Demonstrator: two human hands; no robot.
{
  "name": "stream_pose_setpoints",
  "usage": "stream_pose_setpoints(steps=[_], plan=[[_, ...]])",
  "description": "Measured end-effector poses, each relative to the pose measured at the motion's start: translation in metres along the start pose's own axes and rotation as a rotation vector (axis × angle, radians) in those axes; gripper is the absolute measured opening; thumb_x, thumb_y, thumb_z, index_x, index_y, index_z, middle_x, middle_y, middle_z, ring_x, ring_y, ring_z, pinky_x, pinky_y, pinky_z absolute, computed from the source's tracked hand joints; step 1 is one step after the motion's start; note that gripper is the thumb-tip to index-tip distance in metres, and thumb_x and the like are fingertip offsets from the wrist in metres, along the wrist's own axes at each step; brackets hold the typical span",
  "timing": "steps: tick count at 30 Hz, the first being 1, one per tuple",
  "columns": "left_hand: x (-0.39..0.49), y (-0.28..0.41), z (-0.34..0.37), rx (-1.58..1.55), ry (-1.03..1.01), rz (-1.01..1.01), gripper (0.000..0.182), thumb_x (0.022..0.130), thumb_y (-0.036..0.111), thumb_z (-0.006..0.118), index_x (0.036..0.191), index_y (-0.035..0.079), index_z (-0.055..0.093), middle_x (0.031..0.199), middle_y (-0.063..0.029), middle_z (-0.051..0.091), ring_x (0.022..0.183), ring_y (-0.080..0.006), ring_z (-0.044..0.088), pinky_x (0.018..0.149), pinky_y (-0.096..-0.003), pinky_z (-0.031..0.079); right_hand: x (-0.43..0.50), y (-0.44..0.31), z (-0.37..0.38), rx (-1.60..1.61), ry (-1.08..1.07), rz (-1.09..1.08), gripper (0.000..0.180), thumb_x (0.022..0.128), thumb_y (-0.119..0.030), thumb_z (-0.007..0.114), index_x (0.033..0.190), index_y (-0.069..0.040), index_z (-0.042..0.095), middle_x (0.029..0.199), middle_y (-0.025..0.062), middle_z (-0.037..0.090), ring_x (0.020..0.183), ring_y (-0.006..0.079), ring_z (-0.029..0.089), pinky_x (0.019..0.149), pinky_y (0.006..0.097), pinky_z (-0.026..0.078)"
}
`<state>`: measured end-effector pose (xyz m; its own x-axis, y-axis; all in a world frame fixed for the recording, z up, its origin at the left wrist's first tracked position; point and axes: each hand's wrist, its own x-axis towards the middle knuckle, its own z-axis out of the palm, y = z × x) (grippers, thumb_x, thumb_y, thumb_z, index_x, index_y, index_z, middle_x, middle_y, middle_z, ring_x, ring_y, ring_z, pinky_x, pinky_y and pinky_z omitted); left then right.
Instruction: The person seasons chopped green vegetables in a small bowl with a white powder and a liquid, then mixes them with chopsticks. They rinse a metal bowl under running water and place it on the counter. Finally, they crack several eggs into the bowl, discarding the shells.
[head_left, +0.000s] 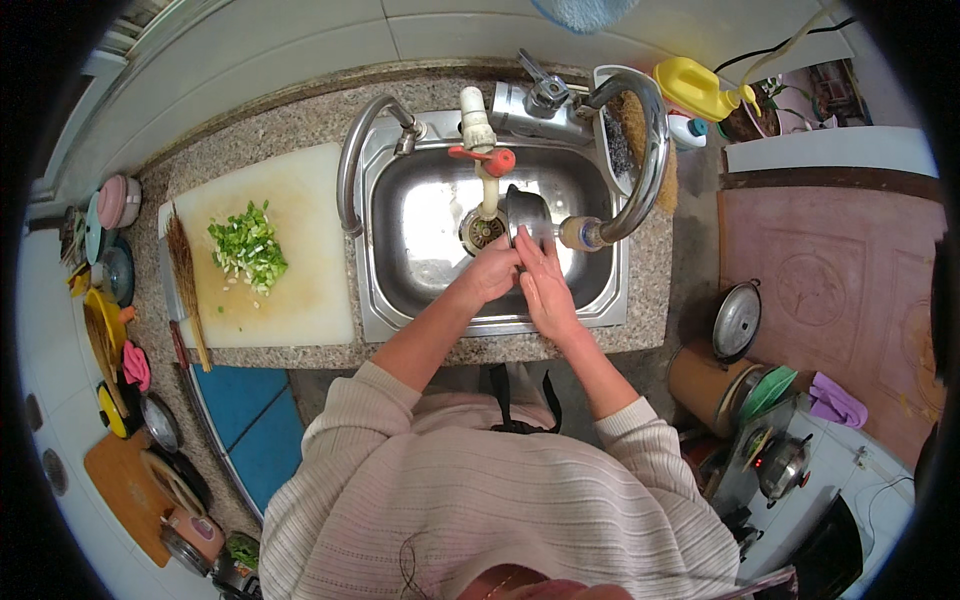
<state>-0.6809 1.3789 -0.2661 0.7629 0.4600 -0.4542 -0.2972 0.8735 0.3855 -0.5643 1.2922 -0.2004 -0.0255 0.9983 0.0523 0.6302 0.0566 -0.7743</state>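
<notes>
A small metal bowl (529, 209) is tilted on its side over the steel sink (427, 277), its dark rim facing left. My left hand (491, 271) grips the bowl's near edge, its fingertips partly hidden behind the bowl and my other hand. Flat along the bowl's outer side lies my right hand (546, 289), fingers stretched out and skin looking wet. The curved chrome faucet (660, 157) ends in a filter nozzle (581, 233) beside the bowl. A white plastic tap with a red handle (484, 157) stands over the drain strainer (483, 229).
Left of the sink, chopped green onions (251, 244) lie on a white cutting board (311, 300) beside a bristle whisk (184, 277). A second curved metal spout (356, 161) rises at the sink's left rim. A scrubber tray (611, 139) and yellow jug (694, 86) stand back right.
</notes>
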Motion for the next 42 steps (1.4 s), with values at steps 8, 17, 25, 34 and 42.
stream_pose_setpoints(steps=[8,17,25,34,42], plan=[[-0.026,-0.007,0.018,0.129,-0.04,0.022,0.057,0.077,-0.015,0.048,0.131,0.005,0.05,0.123,-0.0042,0.058,0.114,-0.0172,0.056,0.096,-0.0335,0.044,0.092,0.075,0.003,0.482,0.067,0.352,0.036,0.103,-0.02,0.045,0.134,-0.006,0.056,0.132,0.0169,0.059,0.12,0.0313,0.055,0.108,0.0366,0.038],[-0.018,0.011,0.003,0.085,-0.052,0.091,0.039,0.097,0.003,0.051,0.136,0.005,0.046,0.128,-0.0091,0.057,0.118,-0.022,0.057,0.1,-0.0379,0.047,0.049,0.041,0.04,0.102,0.214,0.133,0.04,0.098,-0.017,0.049,0.135,-0.005,0.052,0.142,0.0192,0.048,0.134,0.0351,0.043,0.112,0.0421,0.033],[-0.022,0.004,0.009,-0.381,-0.014,-0.029,0.036,0.105,0.028,0.043,0.134,0.007,0.048,0.129,-0.0105,0.058,0.119,-0.0267,0.057,0.106,-0.045,0.042,0.095,0.064,0.008,-0.172,-0.091,0.412,0.042,0.092,-0.023,0.053,0.126,0.003,0.057,0.105,0.0243,0.067,0.105,0.0413,0.061,0.096,0.0434,0.046],[-0.018,0.008,-0.023,-0.588,0.13,-0.047,0.047,0.104,0.043,0.039,0.132,0.007,0.051,0.137,-0.0127,0.054,0.126,-0.0297,0.051,0.11,-0.0487,0.037,0.028,0.053,0.01,0.042,0.266,0.299,0.05,0.1,-0.024,0.049,0.143,0.001,0.042,0.139,0.0224,0.051,0.132,0.0341,0.047,0.11,0.0382,0.035],[0.007,0.008,-0.075,-0.239,0.27,-0.013,0.039,0.101,0.039,0.052,0.125,0.009,0.055,0.126,-0.0099,0.06,0.118,-0.0281,0.057,0.101,-0.0468,0.047,0.034,0.07,-0.034,1.285,0.257,0.8,0.025,0.1,-0.021,0.054,0.116,-0.004,0.06,0.11,0.009,0.065,0.101,0.0237,0.064,0.09,0.0397,0.053]])
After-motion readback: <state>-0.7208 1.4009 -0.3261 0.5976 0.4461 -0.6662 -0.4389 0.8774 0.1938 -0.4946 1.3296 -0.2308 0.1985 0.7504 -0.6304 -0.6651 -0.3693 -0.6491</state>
